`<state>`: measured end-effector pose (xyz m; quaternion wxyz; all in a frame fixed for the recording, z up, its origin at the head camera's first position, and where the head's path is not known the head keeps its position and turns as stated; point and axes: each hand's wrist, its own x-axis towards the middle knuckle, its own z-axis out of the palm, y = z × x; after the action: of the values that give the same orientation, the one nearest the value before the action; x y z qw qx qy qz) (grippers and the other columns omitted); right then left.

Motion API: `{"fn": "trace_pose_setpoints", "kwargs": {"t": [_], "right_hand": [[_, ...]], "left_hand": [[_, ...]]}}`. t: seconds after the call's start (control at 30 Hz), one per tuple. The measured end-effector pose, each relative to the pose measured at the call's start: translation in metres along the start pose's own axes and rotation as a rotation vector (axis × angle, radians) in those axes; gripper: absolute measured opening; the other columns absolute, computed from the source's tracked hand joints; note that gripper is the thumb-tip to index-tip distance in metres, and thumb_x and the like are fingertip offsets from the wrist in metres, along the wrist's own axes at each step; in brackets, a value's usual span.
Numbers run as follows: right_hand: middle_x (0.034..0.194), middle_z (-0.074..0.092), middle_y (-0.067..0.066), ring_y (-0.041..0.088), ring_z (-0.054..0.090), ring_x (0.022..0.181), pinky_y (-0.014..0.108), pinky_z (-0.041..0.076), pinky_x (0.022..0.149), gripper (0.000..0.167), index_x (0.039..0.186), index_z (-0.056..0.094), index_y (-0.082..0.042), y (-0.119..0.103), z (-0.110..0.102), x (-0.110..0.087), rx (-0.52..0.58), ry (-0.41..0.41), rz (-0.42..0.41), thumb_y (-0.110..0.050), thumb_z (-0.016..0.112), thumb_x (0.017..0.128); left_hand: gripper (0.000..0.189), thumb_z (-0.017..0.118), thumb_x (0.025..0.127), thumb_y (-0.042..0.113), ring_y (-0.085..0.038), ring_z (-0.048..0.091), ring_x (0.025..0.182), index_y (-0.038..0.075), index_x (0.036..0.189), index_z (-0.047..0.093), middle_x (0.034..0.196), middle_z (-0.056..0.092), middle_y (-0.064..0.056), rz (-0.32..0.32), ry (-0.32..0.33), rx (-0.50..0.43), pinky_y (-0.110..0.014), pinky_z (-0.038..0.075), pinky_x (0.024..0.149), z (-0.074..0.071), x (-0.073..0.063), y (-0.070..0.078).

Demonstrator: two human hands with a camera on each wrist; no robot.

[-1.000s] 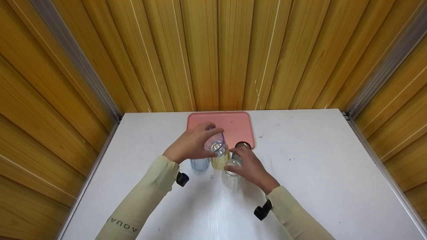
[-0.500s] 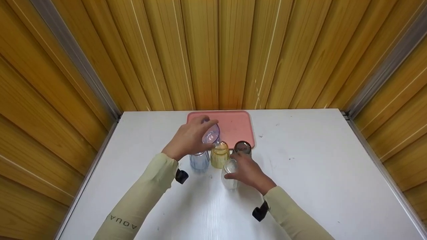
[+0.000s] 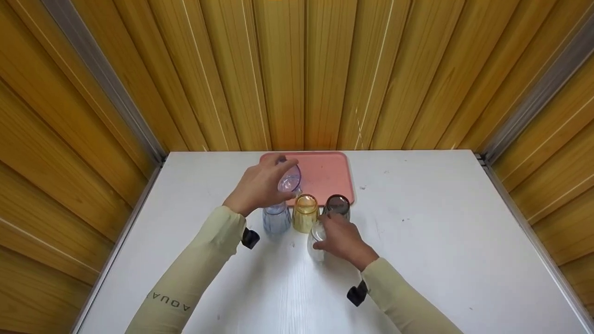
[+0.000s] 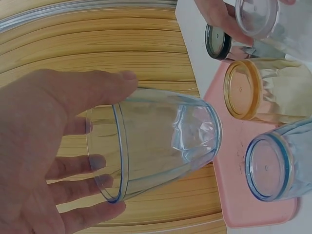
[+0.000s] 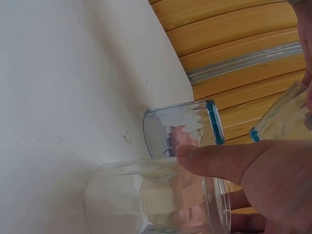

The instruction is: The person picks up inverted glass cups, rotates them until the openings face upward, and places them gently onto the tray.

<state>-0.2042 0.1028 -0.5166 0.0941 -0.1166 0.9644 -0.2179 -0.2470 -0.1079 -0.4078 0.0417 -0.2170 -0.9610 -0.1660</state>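
Note:
My left hand holds a purple-blue tinted drinking glass by its rim, thumb on one side and fingers on the other. It is raised over the left of the pink tray, base pointing down. With my right hand I grip a clear glass near its top as it stands base up on the table. Behind it are a dark grey glass, a yellow glass and a blue glass, all base up. My right fingers partly cover the clear and grey ones.
The pink tray lies at the back edge of the white table, just behind the row of glasses. Wood-panelled walls close in the back and both sides.
My left hand has moved back and slightly left with the purple-blue glass, uncovering the yellow one. My right hand has shifted slightly left and down at the clear glass.

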Motion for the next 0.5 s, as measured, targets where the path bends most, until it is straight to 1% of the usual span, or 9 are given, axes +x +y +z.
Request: {"fn": "trace_pose_setpoints", "kwargs": {"t": [0.13,0.23,0.4,0.5], "right_hand": [[0.124,0.059,0.016,0.031,0.06,0.111,0.048,0.052,0.095,0.068,0.127,0.059,-0.006,-0.005,-0.0036,-0.0016,-0.039,-0.014,0.006,-0.026,0.087,0.069],[0.124,0.06,0.016,0.03,0.061,0.11,0.047,0.052,0.095,0.067,0.126,0.06,-0.005,-0.0074,-0.0061,-0.0029,-0.063,-0.021,0.016,-0.027,0.088,0.069],[0.117,0.063,0.015,0.029,0.062,0.103,0.046,0.053,0.091,0.064,0.12,0.063,-0.002,-0.0092,-0.0082,-0.0064,-0.108,-0.009,-0.014,-0.027,0.088,0.068],[0.11,0.065,0.014,0.027,0.064,0.096,0.045,0.054,0.086,0.059,0.114,0.065,-0.002,-0.0091,-0.0089,-0.009,-0.131,0.001,-0.041,-0.026,0.089,0.066]], "left_hand": [[0.074,0.081,0.076,0.041,-0.029,0.05,0.128,0.032,0.141,0.047,0.145,0.045,-0.006,-0.018,-0.009,0.007,-0.053,0.047,0.102,-0.0007,0.002,-0.0013],[0.075,0.08,0.076,0.041,-0.029,0.046,0.132,0.032,0.142,0.046,0.147,0.043,-0.007,-0.032,-0.019,0.005,-0.055,0.045,0.103,0.0,0.0038,-0.0024],[0.074,0.081,0.075,0.041,-0.029,0.045,0.132,0.032,0.14,0.047,0.148,0.041,-0.008,-0.05,-0.03,0.001,-0.055,0.046,0.103,0.0037,0.0052,-0.0054],[0.074,0.081,0.076,0.04,-0.03,0.046,0.131,0.031,0.141,0.047,0.147,0.041,-0.009,-0.046,-0.036,0.001,-0.054,0.046,0.103,0.0062,0.0056,-0.0069]]}}
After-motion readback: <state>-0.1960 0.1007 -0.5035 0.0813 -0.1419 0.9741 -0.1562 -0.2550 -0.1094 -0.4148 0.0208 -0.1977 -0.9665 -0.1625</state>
